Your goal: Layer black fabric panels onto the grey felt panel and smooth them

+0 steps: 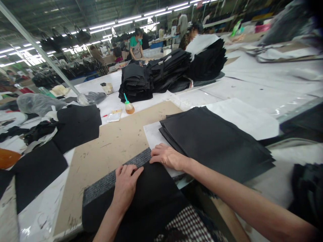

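A black sheet (153, 188) of leather-like material lies before me, its near part hanging toward my lap. Along its far edge runs a speckled grey strip (101, 185). My left hand (126, 183) has its fingers curled over the strip, with the thumb along the black edge beside it. At the strip's right end, my right hand (168, 157) pinches the sheet's edge between thumb and bent fingers. What lies under the fingertips is hidden. Just right of that hand rests a stack of black sheets (214, 141).
A tan board (118, 134) lies under the work. Beyond it stand a squeeze bottle (129, 107) with a green nozzle and tall piles of black pieces (136, 80). More black pieces (78, 124) lie at left. A person in green (135, 45) works farther back.
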`<state>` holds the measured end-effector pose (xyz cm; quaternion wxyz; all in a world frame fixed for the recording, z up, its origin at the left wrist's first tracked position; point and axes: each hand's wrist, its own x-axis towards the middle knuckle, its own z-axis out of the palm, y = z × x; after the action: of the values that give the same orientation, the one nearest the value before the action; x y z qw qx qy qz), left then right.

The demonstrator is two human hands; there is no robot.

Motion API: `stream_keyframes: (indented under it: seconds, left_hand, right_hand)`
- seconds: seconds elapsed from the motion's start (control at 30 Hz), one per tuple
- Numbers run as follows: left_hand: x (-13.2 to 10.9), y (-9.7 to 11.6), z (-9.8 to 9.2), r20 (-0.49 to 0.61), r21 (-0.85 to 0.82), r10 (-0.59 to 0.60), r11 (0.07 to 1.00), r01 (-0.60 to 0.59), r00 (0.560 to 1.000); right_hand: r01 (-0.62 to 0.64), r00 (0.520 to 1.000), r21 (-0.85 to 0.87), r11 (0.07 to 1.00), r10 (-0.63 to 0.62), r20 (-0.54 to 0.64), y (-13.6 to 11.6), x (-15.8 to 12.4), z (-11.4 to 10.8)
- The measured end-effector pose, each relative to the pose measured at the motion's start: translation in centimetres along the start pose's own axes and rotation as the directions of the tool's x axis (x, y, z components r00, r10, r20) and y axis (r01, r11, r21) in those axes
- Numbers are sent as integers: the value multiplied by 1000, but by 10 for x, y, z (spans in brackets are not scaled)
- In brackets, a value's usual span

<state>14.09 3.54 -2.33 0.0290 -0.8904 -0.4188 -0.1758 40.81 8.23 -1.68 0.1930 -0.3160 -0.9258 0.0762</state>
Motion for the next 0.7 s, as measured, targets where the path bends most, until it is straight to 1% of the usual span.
stream_keyframes:
  seconds: [0.1,0.2,0.33,0.4,0.47,0.53,0.57,0.63,0.7]
  left_hand:
    - [1,3,-3,36,62,16,998,-18,999]
    - [1,6,-5,50,96,24,995,-29,998]
    - [-1,7,-4,28,110,36,993,-39,999]
    - [-2,6,-3,13,115,45,992,-46,999]
    - [-3,6,-2,6,115,54,992,-54,999]
    - [-3,6,-2,7,113,57,992,-57,998]
    - [-3,6,-2,13,111,55,992,-56,998]
    - [-3,6,-3,24,100,43,994,-45,999]
    - [-4,4,-3,31,80,30,996,-32,999]
  right_hand:
    - [58,998,-83,995,-54,41,-5,-2,-5]
    - [64,997,-99,993,-59,56,-6,-8,-11]
    - [-5,998,-109,994,12,63,-2,-20,-19]
    - [-65,995,-133,989,74,66,-6,-25,-25]
    - [-162,984,-178,971,171,39,-19,-24,-29]
    - [-281,960,-193,940,279,-37,-40,-18,-28]
    - [-322,947,-179,930,313,-76,-52,-13,-24]
    - [-330,942,-135,934,316,-116,-77,-1,-10]
    - [-306,949,-121,944,292,-120,-94,8,10]
